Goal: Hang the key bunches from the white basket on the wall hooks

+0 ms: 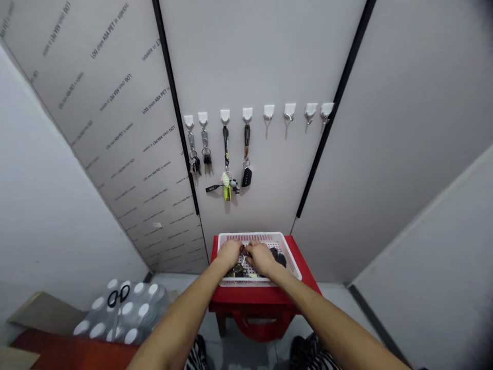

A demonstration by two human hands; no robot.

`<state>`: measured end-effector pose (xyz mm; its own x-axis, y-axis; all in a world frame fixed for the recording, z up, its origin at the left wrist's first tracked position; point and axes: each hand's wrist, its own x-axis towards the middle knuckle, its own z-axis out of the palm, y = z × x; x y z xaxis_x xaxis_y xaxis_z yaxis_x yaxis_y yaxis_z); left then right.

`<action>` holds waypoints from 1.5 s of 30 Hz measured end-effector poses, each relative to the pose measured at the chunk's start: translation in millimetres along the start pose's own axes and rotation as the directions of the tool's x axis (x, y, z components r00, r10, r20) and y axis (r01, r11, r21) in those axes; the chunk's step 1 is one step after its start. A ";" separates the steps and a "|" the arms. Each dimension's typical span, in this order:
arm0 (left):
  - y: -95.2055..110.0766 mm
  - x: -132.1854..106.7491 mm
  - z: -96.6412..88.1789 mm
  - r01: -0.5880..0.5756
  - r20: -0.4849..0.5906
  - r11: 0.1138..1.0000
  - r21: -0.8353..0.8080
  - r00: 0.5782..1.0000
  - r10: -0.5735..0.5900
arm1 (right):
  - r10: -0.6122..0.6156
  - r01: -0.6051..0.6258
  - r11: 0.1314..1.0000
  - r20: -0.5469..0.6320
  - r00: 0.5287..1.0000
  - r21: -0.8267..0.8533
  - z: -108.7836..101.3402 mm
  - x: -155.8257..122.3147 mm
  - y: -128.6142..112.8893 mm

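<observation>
White basket (231,237): perforated plastic, standing on a red stool (254,297) at our six o'clock; its long axis runs from nine to three.
In the basket: a loose heap of keys (235,272) toward its seven o'clock corner, a dark fob (279,256) at its three o'clock side, and the key bunch (244,256) near the middle.
Left hand (230,253): palm down in the basket, fingers curled and pinched on the key bunch.
Right hand (262,258): palm down beside it, fingertips also closed on the same bunch; we cannot make out which fingers do the holding.
Key bunch: a small metal cluster, touching both hands, low over the basket floor; its own long axis is too small for us to read.
Relation: the bunch lies at three o'clock of our left hand and nine o'clock of our right, so both are equally near. The wall hooks (268,111) sit at twelve o'clock from the grip, well apart.
Hooks: a row of eight white ones. The four on the nine o'clock side carry hanging key sets (227,177), and the four toward three o'clock are bare.
Floor: a wrapped pack of bottles (127,314) at eight o'clock.
</observation>
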<state>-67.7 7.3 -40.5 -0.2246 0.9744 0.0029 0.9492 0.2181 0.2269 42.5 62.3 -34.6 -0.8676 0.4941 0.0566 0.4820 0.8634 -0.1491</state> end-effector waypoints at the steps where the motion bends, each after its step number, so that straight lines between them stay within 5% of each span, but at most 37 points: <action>1: -0.6 -0.2 -0.1 -0.005 0.002 1.000 -0.015 1.000 0.005 | -0.020 0.020 1.000 -0.004 1.000 -0.024 -0.2 0.5 -1.3; 5: -2.2 -1.6 -1.1 -0.022 0.002 0.998 -0.050 1.000 0.022 | -0.099 0.098 0.995 -0.047 0.994 -0.034 -0.3 3.1 -2.6; 10: -1.7 1.4 -11.7 -0.020 -0.099 0.938 -0.345 0.995 -0.016 | 0.118 -0.047 0.900 -0.139 0.983 0.434 -13.3 11.7 10.9; 15: 7.8 11.0 -38.6 -0.013 -0.092 0.681 -0.732 0.993 -0.080 | 0.252 -0.103 0.598 -0.065 0.966 0.795 -52.4 20.6 25.3; 22: 43.5 33.8 -82.5 -0.222 -0.255 0.494 -0.841 0.967 0.000 | 0.332 0.001 0.486 -0.186 0.925 0.874 -127.4 31.3 35.4; 29: 79.0 67.3 -166.0 -0.387 -0.553 0.645 -0.659 0.830 -0.067 | 0.445 0.218 0.466 -0.440 0.780 0.858 -223.0 55.1 36.6; 35: 95.5 85.1 -222.1 -0.382 -0.709 0.803 -0.457 0.702 -0.069 | 0.544 0.334 0.477 -0.571 0.614 0.813 -280.9 81.2 26.9; 40: 102.3 91.5 -233.0 -0.323 -0.693 0.840 -0.436 0.716 -0.084 | 0.622 0.231 0.531 -0.560 0.547 0.815 -296.8 97.3 28.6; 45: 97.1 97.4 -223.6 -0.269 -0.659 0.854 -0.445 0.744 -0.109 | 0.589 0.111 0.669 -0.615 0.523 0.735 -282.1 115.3 43.2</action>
<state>-46.7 111.3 199.5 -0.4160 0.6657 0.6195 0.7733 -0.0994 0.6261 -2.1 185.3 243.9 -0.0946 0.8304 0.5492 0.1359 0.5572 -0.8192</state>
